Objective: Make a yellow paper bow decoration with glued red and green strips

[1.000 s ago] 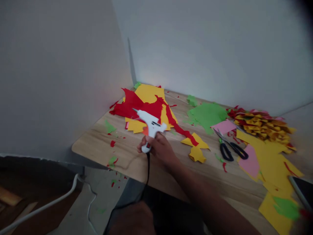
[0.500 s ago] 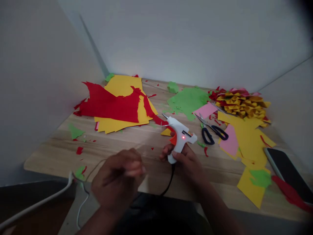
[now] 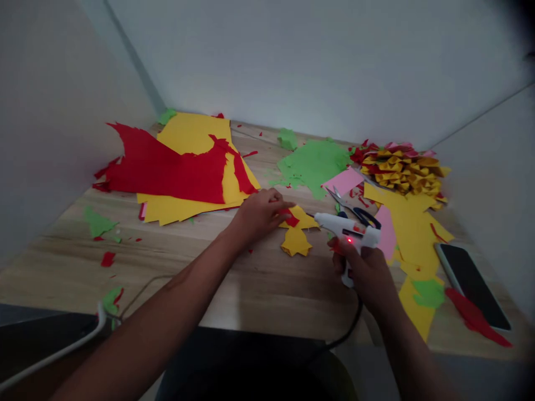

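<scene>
My right hand (image 3: 361, 267) is wrapped round the handle of a white glue gun (image 3: 345, 225) with a lit red light. Its nozzle points left, close to a yellow paper piece (image 3: 307, 217) on the table. My left hand (image 3: 263, 213) reaches over the table, its fingers at a small red scrap (image 3: 291, 218) beside that yellow paper; whether they grip anything is too small to make out. Just below lies a folded yellow paper shape (image 3: 296, 242).
Red paper (image 3: 167, 172) covers yellow sheets at the left. Green paper (image 3: 315, 164) lies at the back. Scissors (image 3: 361, 214), a pile of folded yellow pieces (image 3: 405, 170) and a phone (image 3: 472, 284) are at the right. A cord hangs off the front edge.
My right hand has carried the glue gun to the right, and the gun is turned more level. My left hand has moved forward and right to the small papers. The view has shifted slightly.
</scene>
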Demonstrator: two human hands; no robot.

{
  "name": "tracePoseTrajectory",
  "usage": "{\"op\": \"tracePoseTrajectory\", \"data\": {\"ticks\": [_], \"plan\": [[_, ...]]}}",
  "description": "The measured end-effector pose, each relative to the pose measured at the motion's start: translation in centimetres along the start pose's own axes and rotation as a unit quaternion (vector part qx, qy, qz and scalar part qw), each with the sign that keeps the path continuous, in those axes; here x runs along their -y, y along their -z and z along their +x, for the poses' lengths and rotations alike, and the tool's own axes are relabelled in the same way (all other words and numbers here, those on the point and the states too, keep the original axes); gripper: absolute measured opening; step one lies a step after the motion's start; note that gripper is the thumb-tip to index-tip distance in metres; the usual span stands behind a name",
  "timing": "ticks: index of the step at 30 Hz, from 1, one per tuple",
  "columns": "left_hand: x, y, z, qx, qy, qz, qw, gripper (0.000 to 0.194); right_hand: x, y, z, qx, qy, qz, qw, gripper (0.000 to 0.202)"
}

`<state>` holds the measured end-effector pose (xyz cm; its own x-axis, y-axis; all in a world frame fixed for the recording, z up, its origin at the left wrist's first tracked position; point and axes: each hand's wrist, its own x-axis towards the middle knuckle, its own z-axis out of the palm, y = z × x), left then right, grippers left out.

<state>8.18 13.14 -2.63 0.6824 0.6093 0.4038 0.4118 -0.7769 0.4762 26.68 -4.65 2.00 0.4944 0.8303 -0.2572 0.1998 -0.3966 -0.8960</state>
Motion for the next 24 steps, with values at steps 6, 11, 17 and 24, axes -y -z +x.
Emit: {"op": "tracePoseTrajectory", "data": {"ticks": [6,11,17,24], "plan": [[0.5,0.6,-0.7,0.071,0.027,0.048,0.996,0.018,-1.8,-0.8,1.8,0.046,0.010,-0.059,0.997,0.052],[1.2,1.2,-0.6,0.002,0.075,0.072,0.995,0.007,-1.1,-1.6,2.4,0.075,0.034,-0.100,0.992,0.047],[1.3,1.6,-0.7,0.041,0.019,0.003,0.999,0.017,0.0,-2.0,2.4,0.094,0.044,-0.156,0.982,0.044],[2.4,2.0,-0.5,0.099,0.049,0.014,0.994,0.019,-0.9,-2.3,2.4,0.117,0.018,-0.107,0.987,0.049]]}}
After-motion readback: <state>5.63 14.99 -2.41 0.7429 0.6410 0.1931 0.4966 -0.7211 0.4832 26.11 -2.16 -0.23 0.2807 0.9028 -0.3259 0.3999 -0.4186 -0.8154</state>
